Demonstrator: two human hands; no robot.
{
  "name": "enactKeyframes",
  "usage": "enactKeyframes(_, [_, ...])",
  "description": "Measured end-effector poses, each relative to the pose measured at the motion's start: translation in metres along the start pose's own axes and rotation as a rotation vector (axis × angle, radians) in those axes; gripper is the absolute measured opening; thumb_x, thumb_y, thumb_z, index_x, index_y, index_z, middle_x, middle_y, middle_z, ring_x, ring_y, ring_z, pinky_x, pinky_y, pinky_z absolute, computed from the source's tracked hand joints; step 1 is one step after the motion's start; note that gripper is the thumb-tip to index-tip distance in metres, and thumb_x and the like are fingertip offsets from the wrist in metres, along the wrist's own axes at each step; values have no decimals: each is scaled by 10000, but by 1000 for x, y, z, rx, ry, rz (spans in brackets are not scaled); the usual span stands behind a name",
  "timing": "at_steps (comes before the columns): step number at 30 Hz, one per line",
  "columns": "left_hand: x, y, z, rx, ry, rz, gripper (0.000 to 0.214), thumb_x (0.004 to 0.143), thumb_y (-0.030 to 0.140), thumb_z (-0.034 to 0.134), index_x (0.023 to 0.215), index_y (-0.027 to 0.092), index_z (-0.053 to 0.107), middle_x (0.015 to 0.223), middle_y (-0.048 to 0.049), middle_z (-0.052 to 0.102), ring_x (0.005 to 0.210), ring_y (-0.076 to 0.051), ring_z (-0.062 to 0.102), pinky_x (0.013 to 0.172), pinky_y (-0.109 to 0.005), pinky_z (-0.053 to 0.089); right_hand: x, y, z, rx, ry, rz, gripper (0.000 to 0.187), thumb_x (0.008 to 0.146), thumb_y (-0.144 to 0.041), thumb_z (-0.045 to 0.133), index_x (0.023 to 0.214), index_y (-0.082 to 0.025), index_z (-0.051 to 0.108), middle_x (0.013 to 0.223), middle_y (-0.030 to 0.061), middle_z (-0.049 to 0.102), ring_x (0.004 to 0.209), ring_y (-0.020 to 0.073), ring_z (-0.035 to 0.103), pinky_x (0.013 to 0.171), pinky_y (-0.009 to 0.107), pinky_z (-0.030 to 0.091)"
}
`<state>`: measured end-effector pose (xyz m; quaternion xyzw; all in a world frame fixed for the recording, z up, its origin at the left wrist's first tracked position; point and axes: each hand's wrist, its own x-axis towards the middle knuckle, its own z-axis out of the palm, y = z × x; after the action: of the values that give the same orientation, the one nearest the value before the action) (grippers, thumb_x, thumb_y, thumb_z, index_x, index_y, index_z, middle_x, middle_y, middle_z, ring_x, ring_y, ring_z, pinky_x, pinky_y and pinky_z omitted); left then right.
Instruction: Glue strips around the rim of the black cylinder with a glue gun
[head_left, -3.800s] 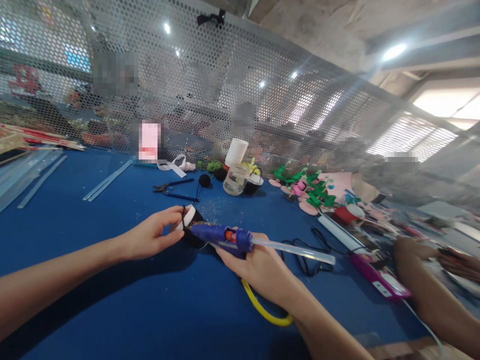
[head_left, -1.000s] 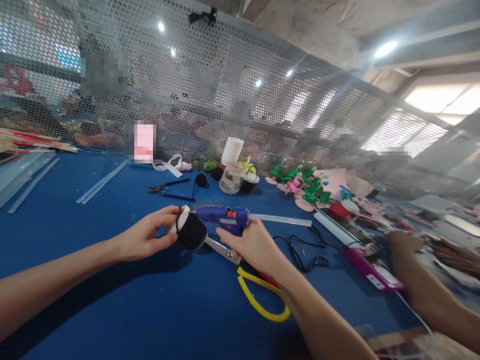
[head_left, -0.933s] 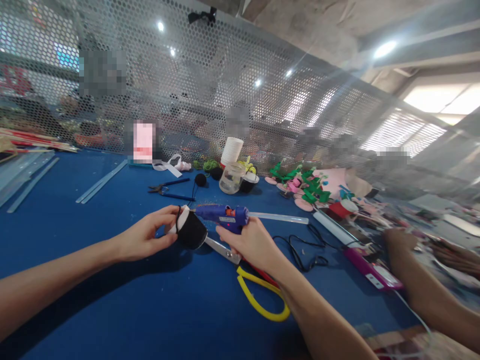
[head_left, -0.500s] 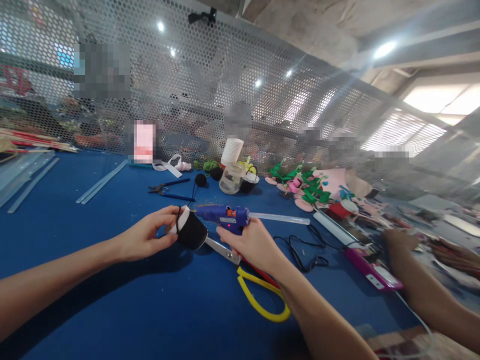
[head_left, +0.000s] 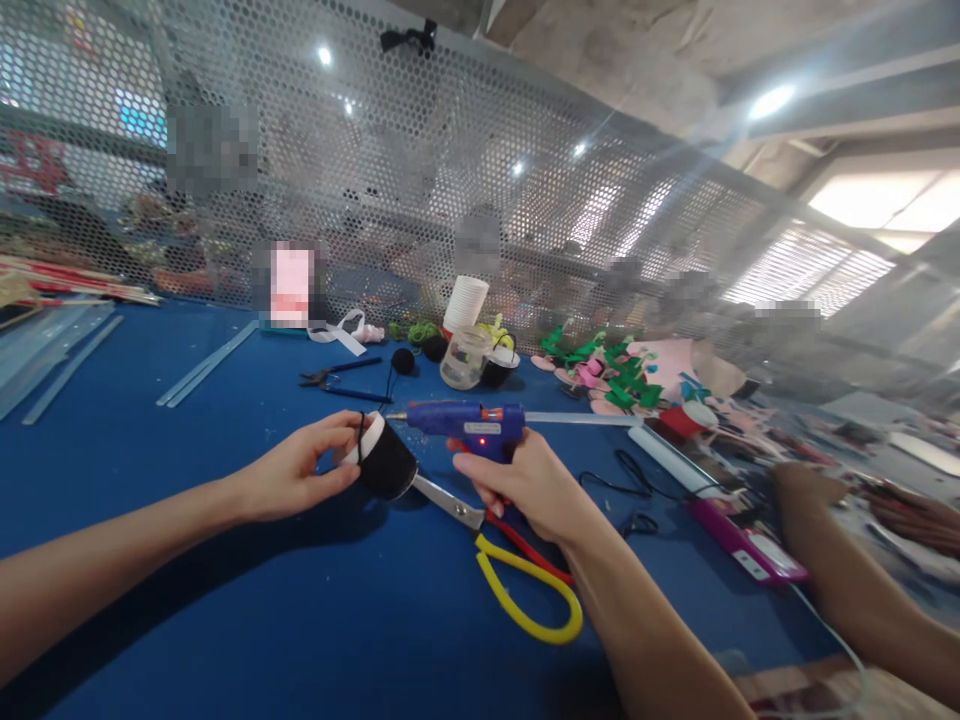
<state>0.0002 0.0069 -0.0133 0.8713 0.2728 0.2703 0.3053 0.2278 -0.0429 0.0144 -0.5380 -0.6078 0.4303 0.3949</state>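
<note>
My left hand [head_left: 319,462] is closed on the white rim of a paper cup [head_left: 387,462] wrapped in black, which lies tilted toward it. A black cord [head_left: 361,440] crosses the rim by my fingers and runs up to a black yarn ball [head_left: 403,361]. My right hand [head_left: 529,485] grips a blue glue gun [head_left: 472,424] with a lit red light; its nozzle points left, close to the cup's rim. From the gun's back a clear glue stick [head_left: 581,419] sticks out. Scissors [head_left: 529,592] with yellow and red handles lie beneath, their blades partly behind the cup.
Pliers [head_left: 341,380] lie beyond the cup. Farther back stand a clear plastic jar [head_left: 465,358], stacked white cups [head_left: 465,305] and green-and-pink craft pieces [head_left: 611,370]. A purple power strip [head_left: 746,540] is at right, near another person's arm [head_left: 847,560]. A perforated metal screen [head_left: 420,150] borders the table.
The glue gun in my right hand has moved right and slightly up, its nozzle drawing back from the cup's rim. My left hand keeps holding the cup almost in place.
</note>
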Motion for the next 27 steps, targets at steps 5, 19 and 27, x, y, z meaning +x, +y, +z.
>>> enactKeyframes(5, [1,5,-1,45,21,-5,157,795,198,402,645,158,429,903,-63,487,925,-185,497,824,-304,404,18,17,-9,25,260,-69,257,641,-368,627,711,-135,544,586,-13,568,494,87,501,477,210,410])
enactKeyframes(19, [-3,18,0,177,-32,69,113,758,112,414,669,150,473,989,-86,494,930,-180,506,810,-286,415,53,49,-9,-511,376,88,274,705,-291,587,506,-196,425,508,60,566,576,210,594,547,300,424])
enactKeyframes(27, [-7,21,2,217,-65,170,107,743,80,423,718,156,494,1044,-102,483,1015,-196,473,860,-276,403,27,-9,29,-443,105,-447,205,826,-291,438,748,-174,587,963,71,566,886,149,538,764,272,410])
